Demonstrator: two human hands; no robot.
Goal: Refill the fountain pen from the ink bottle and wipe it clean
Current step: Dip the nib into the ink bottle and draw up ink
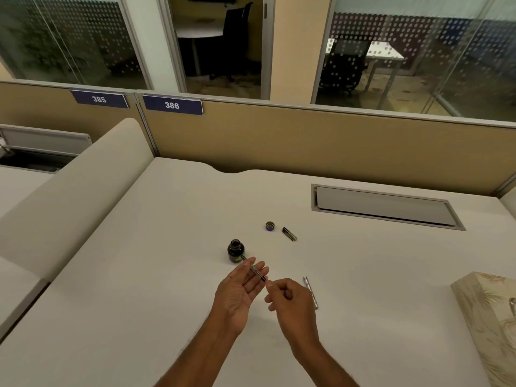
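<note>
A small dark ink bottle (235, 250) stands uncapped on the white desk (167, 275). Its round cap (270, 226) lies behind it to the right, beside a short black pen part (289, 234). The thin fountain pen section with its converter (255, 270) rests across the fingers of my left hand (240, 291), its nib end pointing toward the bottle. My right hand (287, 300) pinches the pen's rear end with thumb and forefinger. A silver pen barrel (311, 291) lies on the desk just right of my right hand.
A patterned tissue box (485, 317) sits at the right edge. A grey cable flap (382, 206) is set into the desk at the back right. A tan partition (307, 135) closes the far side, and a low padded divider (83, 185) runs along the left.
</note>
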